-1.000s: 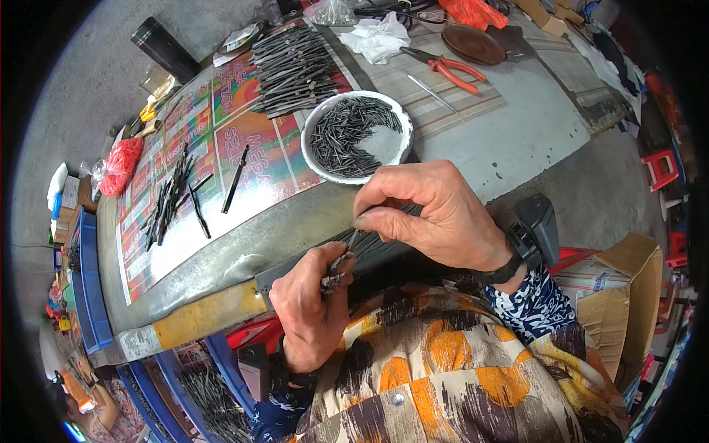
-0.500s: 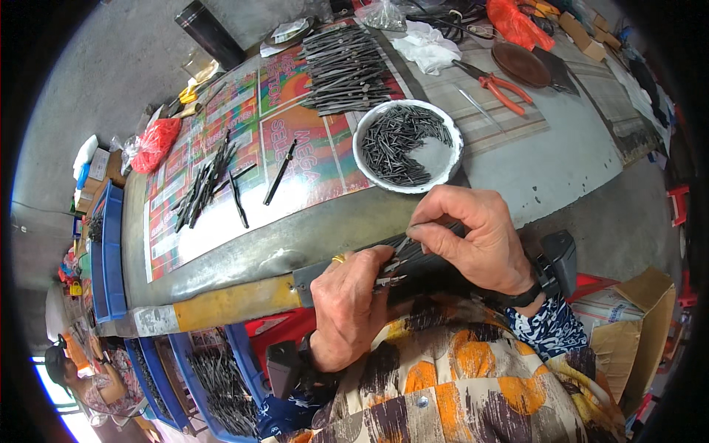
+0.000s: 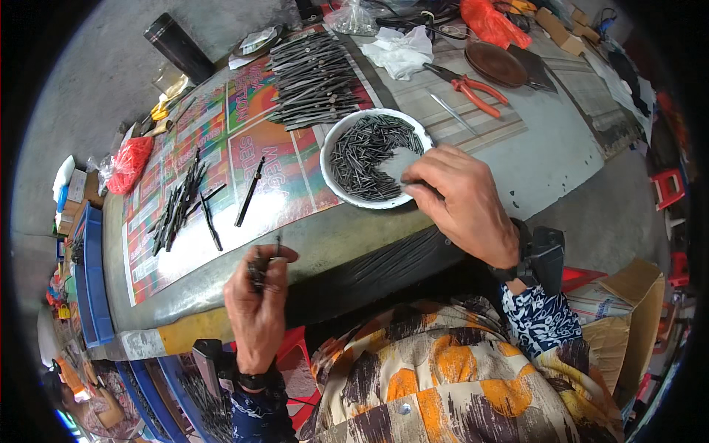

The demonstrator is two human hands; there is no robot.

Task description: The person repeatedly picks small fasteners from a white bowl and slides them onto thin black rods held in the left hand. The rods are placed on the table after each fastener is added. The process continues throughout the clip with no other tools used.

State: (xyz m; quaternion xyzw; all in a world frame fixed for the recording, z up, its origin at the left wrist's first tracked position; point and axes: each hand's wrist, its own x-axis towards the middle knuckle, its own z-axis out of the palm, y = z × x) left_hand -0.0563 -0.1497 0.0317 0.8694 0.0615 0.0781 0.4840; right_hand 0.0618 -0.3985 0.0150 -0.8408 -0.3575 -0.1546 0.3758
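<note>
My left hand (image 3: 257,310) is closed round a thin dark stick-like piece (image 3: 278,245), whose tip points up past the fingers; a dark clump in the palm is too blurred to name. My right hand (image 3: 467,210) is at the right rim of a white bowl (image 3: 334,188), thumb and fingertips pinched together. What they pinch, if anything, cannot be made out. Inside the bowl lie many short dark metal pins (image 3: 369,159), with bare bottom showing at the right. Left of it, one black stick (image 3: 249,192) lies alone, and a loose pile of similar black sticks (image 3: 177,207) is further left.
Stacked dark sticks (image 3: 314,81) lie behind the bowl. Pliers with red handles (image 3: 473,92), a brown disc (image 3: 496,65) and a white cloth (image 3: 399,52) are at the back right. A dark cylinder (image 3: 179,48) stands far left. Blue bins (image 3: 94,273) are beside the table; a person (image 3: 85,399) is lower left.
My hands have moved apart. The left has gone left over the table edge with the dark piece; the right has moved up to the bowl's rim. The view has shifted slightly.
</note>
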